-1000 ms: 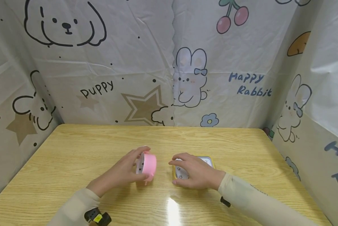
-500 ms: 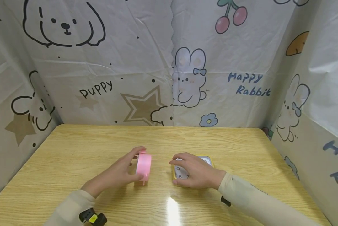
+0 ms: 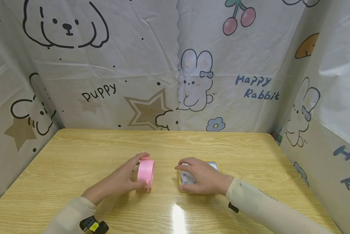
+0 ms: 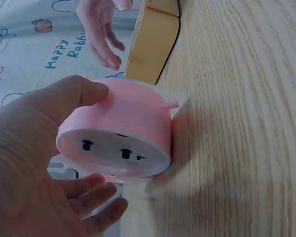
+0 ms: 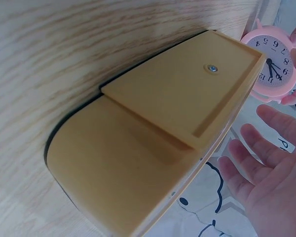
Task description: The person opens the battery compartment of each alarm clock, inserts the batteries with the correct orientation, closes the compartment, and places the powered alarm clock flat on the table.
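Note:
My left hand (image 3: 119, 177) grips a round pink alarm clock (image 3: 146, 170) between thumb and fingers. The clock stands on edge on the table, and its dial, seen in the right wrist view (image 5: 274, 47), looks toward the right hand. Its white back with black knobs (image 4: 126, 153) shows in the left wrist view. To the right, a square yellow-rimmed clock (image 3: 187, 178) lies face up, its numbers partly covered by my right hand (image 3: 205, 178). In the right wrist view, the right fingers (image 5: 244, 170) are loosely spread and apart from the yellow casing (image 5: 153, 118).
A wood-grain table (image 3: 98, 146) carries both clocks, with a gap between them. A white cartoon-printed sheet (image 3: 110, 65) forms walls at the back and both sides. Glare (image 3: 179, 217) shines near the table's front.
My left hand has shifted the pink alarm clock slightly left and turned it, so its back no longer shows from the head view. The right hand and yellow clock stay almost in place.

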`<state>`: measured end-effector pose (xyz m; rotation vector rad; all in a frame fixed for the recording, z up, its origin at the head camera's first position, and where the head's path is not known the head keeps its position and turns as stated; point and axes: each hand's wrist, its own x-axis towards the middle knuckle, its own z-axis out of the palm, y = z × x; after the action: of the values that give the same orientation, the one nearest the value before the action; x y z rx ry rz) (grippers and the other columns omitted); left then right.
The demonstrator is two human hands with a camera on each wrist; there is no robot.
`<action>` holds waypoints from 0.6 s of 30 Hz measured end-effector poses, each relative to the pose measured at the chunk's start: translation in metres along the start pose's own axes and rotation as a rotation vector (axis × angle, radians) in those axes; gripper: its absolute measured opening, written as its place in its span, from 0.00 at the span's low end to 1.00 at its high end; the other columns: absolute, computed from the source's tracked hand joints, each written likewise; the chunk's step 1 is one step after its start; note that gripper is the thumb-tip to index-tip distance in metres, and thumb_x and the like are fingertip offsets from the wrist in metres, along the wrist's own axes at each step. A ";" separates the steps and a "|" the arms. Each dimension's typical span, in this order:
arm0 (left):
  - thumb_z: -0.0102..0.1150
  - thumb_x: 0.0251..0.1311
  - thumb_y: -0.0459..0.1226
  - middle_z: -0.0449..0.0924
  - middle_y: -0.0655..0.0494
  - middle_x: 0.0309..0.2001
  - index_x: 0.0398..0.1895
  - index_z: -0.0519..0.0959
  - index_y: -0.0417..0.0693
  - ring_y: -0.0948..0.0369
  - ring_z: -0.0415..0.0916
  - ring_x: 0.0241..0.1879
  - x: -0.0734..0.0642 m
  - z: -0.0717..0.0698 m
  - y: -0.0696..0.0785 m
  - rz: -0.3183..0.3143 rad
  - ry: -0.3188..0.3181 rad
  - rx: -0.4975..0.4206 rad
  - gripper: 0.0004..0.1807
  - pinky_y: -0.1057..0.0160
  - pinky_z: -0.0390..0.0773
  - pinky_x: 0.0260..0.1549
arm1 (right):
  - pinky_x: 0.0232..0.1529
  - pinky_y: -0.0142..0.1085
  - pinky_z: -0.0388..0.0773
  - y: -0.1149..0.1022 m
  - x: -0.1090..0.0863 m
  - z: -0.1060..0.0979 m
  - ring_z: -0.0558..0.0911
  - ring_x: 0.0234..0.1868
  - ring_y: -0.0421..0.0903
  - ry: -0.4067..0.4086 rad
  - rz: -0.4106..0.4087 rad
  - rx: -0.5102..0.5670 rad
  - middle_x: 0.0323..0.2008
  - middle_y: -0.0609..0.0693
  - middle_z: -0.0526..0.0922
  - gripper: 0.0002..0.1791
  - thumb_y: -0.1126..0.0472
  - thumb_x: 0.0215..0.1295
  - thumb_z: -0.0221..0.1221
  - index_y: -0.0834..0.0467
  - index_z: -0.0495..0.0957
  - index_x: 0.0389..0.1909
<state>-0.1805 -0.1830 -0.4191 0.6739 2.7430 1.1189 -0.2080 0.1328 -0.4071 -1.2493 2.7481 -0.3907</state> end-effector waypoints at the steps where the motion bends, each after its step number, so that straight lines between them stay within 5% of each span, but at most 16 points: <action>1: 0.72 0.54 0.39 0.65 0.41 0.74 0.76 0.59 0.52 0.41 0.66 0.71 0.000 0.000 0.000 0.012 0.008 0.008 0.46 0.34 0.68 0.66 | 0.70 0.46 0.71 0.000 0.000 0.000 0.72 0.69 0.45 0.000 0.000 0.000 0.68 0.48 0.73 0.34 0.37 0.66 0.60 0.48 0.73 0.68; 6: 0.74 0.52 0.40 0.59 0.40 0.75 0.75 0.61 0.52 0.38 0.60 0.73 -0.001 0.000 0.001 0.050 0.046 0.050 0.47 0.31 0.66 0.66 | 0.70 0.46 0.71 0.001 0.000 0.000 0.72 0.69 0.46 0.003 0.003 0.002 0.68 0.48 0.73 0.34 0.36 0.66 0.60 0.48 0.73 0.68; 11: 0.75 0.52 0.44 0.53 0.38 0.77 0.75 0.62 0.56 0.34 0.57 0.73 -0.002 -0.003 0.003 0.001 0.043 0.108 0.46 0.27 0.69 0.61 | 0.70 0.47 0.71 0.000 -0.001 0.001 0.72 0.69 0.46 0.006 0.004 0.004 0.68 0.49 0.73 0.34 0.36 0.66 0.60 0.49 0.73 0.69; 18: 0.78 0.47 0.46 0.58 0.39 0.76 0.71 0.70 0.56 0.36 0.58 0.73 0.001 -0.003 0.009 0.039 0.074 0.239 0.44 0.29 0.70 0.61 | 0.70 0.46 0.72 0.000 -0.001 0.001 0.72 0.69 0.45 0.007 0.008 0.004 0.67 0.47 0.74 0.34 0.37 0.66 0.60 0.50 0.73 0.69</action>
<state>-0.1787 -0.1788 -0.4106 0.7303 2.9694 0.8457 -0.2072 0.1334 -0.4084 -1.2383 2.7553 -0.4002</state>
